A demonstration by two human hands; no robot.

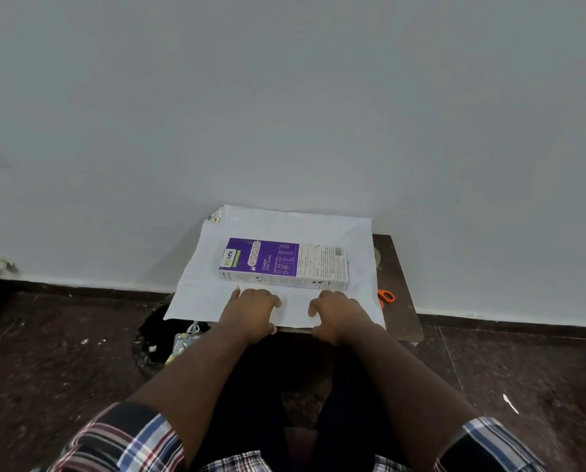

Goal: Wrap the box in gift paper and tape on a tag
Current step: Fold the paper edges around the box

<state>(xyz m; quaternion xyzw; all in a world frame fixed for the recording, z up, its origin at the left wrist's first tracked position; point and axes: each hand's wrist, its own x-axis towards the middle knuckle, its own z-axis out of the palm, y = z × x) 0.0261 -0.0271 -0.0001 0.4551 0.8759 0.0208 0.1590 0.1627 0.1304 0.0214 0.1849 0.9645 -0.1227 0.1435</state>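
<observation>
A long purple and white box (284,264) lies flat in the middle of a sheet of gift paper (295,226), whose white side faces up. A patterned corner of the paper shows folded over at the far left. My left hand (250,310) and my right hand (339,315) rest on the near edge of the sheet, just in front of the box. Their fingers lie on top of the paper and their thumbs curl at its edge, pinching it. Neither hand touches the box. No tag is in view.
The paper covers most of a small dark table (402,311) set against a white wall. Orange-handled scissors (385,297) and a tape roll (378,257) peek out at the paper's right edge. A black bag with patterned scraps (169,338) sits on the floor at the left.
</observation>
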